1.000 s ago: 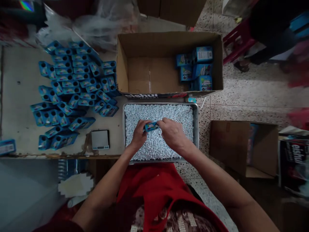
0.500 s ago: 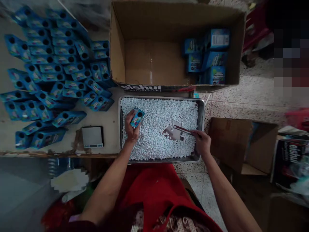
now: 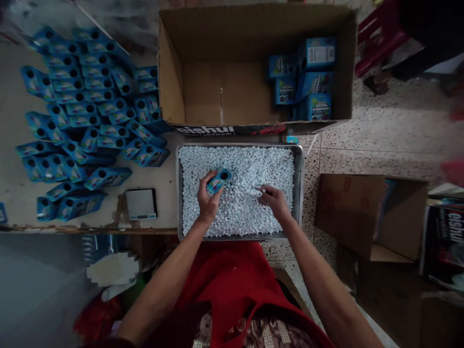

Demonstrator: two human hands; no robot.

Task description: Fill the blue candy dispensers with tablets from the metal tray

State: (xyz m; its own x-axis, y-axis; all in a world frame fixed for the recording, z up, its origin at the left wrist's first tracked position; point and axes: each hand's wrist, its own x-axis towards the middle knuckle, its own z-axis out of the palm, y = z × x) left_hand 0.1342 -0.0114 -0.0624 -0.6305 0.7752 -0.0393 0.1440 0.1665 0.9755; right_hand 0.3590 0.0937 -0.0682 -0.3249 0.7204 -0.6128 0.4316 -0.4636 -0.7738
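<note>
A metal tray point(image 3: 300, 193) holds a thick layer of small white pellets point(image 3: 232, 217). Over its left half, my left hand point(image 3: 208, 195) grips a small blue box point(image 3: 219, 180), tilted, with a dark round hole in its upper end. My right hand point(image 3: 272, 199) is closed low over the pellets, right of the box. Its fingers are round the handle of a scoop-like tool, whose far end is hidden among the pellets. The blue box and my right hand are apart.
Many blue boxes point(image 3: 76, 108) stand on the table at the left, near a small scale point(image 3: 141, 204). Behind the tray is a large cardboard box point(image 3: 203, 96) with several blue boxes point(image 3: 315, 84) inside. Another open carton point(image 3: 348, 212) sits at the right.
My right hand has moved left with the tool, whose end has gone into the pellets. My left hand and the blue box have shifted slightly right. The bare patch of tray bottom is now covered.
</note>
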